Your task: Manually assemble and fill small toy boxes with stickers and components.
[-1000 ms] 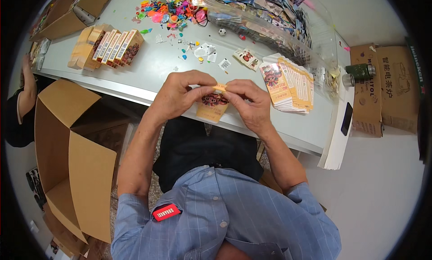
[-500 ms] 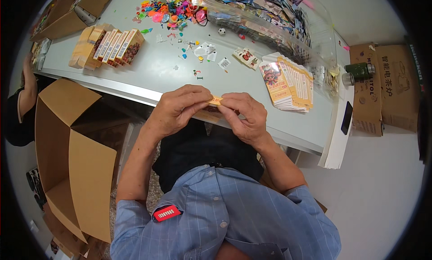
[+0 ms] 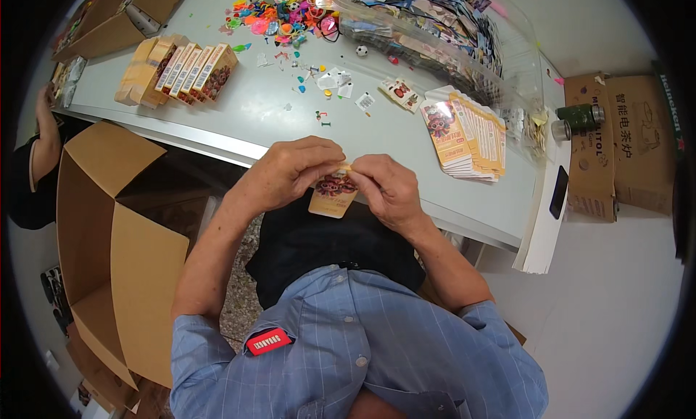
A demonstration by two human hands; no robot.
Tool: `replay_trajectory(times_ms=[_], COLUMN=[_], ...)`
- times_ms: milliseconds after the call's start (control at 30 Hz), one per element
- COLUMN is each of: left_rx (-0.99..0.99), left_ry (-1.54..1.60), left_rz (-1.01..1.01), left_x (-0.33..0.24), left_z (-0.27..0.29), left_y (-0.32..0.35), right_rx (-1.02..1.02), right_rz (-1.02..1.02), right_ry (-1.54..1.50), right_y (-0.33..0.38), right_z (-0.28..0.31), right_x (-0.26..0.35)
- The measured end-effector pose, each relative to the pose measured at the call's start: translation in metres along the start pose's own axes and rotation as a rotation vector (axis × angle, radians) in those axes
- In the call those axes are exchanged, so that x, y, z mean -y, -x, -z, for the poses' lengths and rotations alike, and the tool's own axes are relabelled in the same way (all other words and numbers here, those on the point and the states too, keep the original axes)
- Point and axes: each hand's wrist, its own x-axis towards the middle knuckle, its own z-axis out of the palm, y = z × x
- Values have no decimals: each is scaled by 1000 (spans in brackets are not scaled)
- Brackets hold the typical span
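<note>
At table edge: both hands meet over the lap, just short of the table (image 3: 239, 122) rim.
Left hand (image 3: 286, 174): fingers curled, pinching the top left of the packet (image 3: 333, 193).
Right hand (image 3: 388, 189): fingertips pinching the top right, touching the left fingertips.
Packet: small orange pouch, dark round picture on its face, hanging below both grips.
Technique, my read: keep both pinches on the top strip, press evenly along it, let the body hang free so contents stay low.
Stack (image 3: 467, 135): same orange packets fanned flat, ahead and right of the right hand.
Row (image 3: 192, 69): orange packets standing on edge, far ahead-left of the left hand.
Toys (image 3: 286, 17): bright small bits scattered, far ahead.
Clear bag (image 3: 435, 27): printed cards inside, ahead-right.
Carton (image 3: 116, 252): open, brown, left of the left arm.
Boxes (image 3: 623, 143): brown, printed, far right; dark can on top.
</note>
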Motion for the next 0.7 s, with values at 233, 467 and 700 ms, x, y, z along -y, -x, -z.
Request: replay_trajectory(times_ms=[233,467,700], left_rx=[-80,-96,-141], left_ry=[277,-86,-117], left_rz=[202,-169,-160], left_x=[-29,-10,0], left_z=[17,16,7], left_y=[-9,-30,-46], right_rx=[19,0,-56], right_rz=[-72,19,67], right_ry=[-140,-67,39], right_y=[-26,-38,-43], right_z=[27,30,31], right_x=[17,-5,-20])
